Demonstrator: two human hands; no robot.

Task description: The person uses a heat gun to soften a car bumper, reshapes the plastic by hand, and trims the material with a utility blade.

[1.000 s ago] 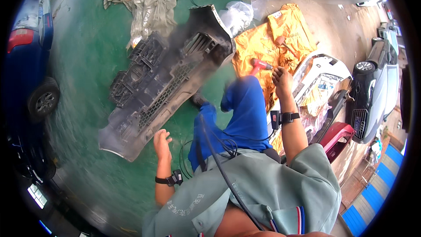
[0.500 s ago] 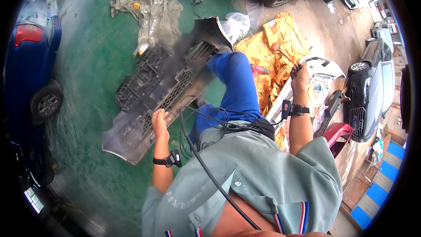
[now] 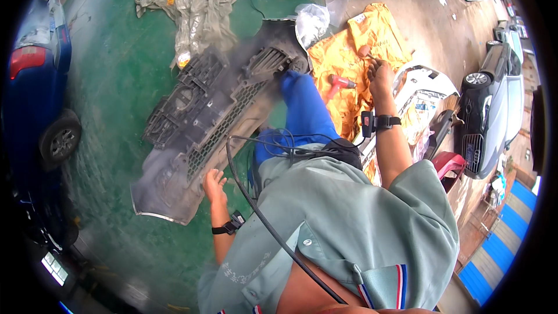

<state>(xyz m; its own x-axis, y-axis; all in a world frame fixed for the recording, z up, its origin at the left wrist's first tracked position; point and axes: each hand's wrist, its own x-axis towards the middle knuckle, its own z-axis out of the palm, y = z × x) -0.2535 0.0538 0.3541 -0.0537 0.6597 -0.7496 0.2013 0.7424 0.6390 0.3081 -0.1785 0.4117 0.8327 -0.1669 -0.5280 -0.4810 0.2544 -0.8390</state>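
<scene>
Fingers of the left hand (image 3: 215, 188) spread loosely, empty, near the grey bumper (image 3: 229, 122) left of centre; the right hand (image 3: 381, 79) half-curls by a mallet (image 3: 364, 51), hold unclear. Orange sheet (image 3: 337, 52), upper right, probably cushions it.

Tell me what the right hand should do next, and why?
Perhaps the right hand should lower and close on the handle of the brown-headed, mallet-like tool: in this view the handle runs right up to the curled hand, and the tool seems to lie on the crumpled orange sheet. Whether hand and handle touch is unclear.
</scene>
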